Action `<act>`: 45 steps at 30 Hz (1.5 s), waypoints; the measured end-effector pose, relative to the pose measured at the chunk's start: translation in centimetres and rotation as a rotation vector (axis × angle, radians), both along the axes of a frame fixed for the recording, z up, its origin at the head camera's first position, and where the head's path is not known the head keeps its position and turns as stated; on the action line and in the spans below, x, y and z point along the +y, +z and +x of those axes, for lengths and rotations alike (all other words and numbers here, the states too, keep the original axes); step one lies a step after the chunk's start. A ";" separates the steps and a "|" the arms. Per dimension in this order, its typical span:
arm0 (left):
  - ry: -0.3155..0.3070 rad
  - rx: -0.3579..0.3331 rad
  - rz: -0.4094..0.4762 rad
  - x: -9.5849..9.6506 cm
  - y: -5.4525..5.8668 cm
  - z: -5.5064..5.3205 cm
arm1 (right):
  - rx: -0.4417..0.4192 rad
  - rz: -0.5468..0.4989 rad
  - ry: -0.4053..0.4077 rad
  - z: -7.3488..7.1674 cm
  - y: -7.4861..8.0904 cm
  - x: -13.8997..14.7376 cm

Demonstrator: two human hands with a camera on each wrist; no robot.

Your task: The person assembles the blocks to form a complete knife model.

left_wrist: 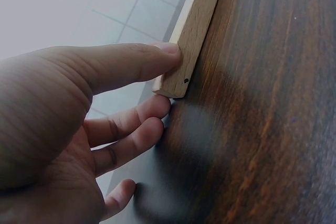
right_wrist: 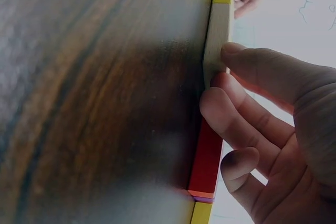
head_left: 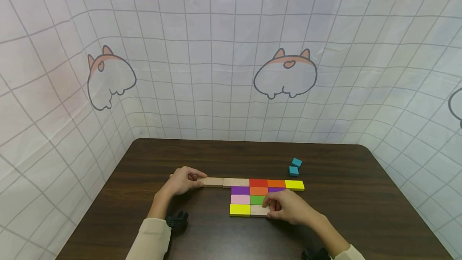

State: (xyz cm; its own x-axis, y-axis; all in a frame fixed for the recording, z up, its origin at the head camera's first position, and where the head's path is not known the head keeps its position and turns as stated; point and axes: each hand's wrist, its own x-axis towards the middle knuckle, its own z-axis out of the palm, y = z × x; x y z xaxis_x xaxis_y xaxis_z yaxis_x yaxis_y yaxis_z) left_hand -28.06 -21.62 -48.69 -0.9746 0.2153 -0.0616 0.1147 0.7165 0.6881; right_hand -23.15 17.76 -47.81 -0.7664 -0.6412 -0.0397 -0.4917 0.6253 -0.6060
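At the left end of the back row, my left hand (head_left: 182,181) pinches a plain wooden block (head_left: 212,182). In the left wrist view its thumb (left_wrist: 139,64) presses the side of that block (left_wrist: 189,45), with other fingers by the end face. My right hand (head_left: 290,207) grips the right end of another plain wooden block (head_left: 258,210) in the front row, beside a yellow block (head_left: 240,210). The right wrist view shows the thumb on this block (right_wrist: 218,32) and fingertips around its end; a red block (right_wrist: 206,156) lies beyond. The hand hides blocks beneath it.
Blocks lie flat against each other: a second plain one (head_left: 236,182), red (head_left: 258,183), orange (head_left: 276,183), yellow (head_left: 294,185), purple (head_left: 240,190), pink (head_left: 240,199) and green (head_left: 257,200). Two blue blocks (head_left: 294,171) lie apart behind, on the dark wooden table (head_left: 202,236).
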 end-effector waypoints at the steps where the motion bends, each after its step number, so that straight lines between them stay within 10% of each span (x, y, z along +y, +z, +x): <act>1: -0.001 0.000 0.000 0.0 0.0 0.0 | 0.000 -0.002 0.001 0.0 0.0 0.0; 17: -0.013 -0.007 0.003 0.3 0.1 0.1 | -0.041 -0.029 -0.026 -0.1 1.3 0.8; 36: -0.016 -0.017 -0.030 -0.3 0.7 0.6 | 0.051 -0.141 -0.240 -4.6 4.3 6.6; 45: 0.015 0.118 -0.058 -1.1 2.9 0.9 | 0.170 -0.124 -0.340 -5.9 5.7 10.0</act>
State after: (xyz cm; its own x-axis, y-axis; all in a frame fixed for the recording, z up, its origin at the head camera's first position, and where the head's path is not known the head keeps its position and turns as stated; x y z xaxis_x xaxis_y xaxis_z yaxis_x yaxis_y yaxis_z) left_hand -27.12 -22.76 -45.80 -0.9789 0.2002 0.0420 0.1817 0.7569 0.6277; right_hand -29.09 27.79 -42.14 -0.9247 -0.3418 0.1675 -0.3690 0.6968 -0.6150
